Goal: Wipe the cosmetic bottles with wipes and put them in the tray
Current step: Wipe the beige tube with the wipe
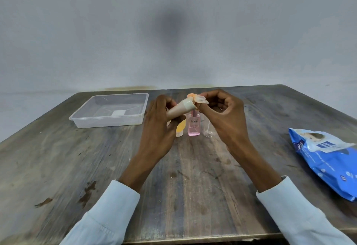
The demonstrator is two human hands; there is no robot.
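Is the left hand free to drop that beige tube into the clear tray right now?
Probably yes. The left hand grips the beige tube, and the tray sits open to its left with bare table between. The right hand must first lift its wipe away.

Plain grey wall (77,32) behind, unbroken, with a soft dark shadow patch (173,30) near its middle. Dim, even light, brighter low on the wall. Yellowish stain (131,88) along the wall's foot, just above the far edge of the worktop. Wooden worktop (193,177) filling the lower half, weathered grey-brown planks running away from the viewer, streaked darker down the centre. Dark blotches (87,189) near the front left, small scuffs and scratches scattered elsewhere. Right far corner (282,85) angled off toward the wall. Pale front edge (212,240) chipped and worn.
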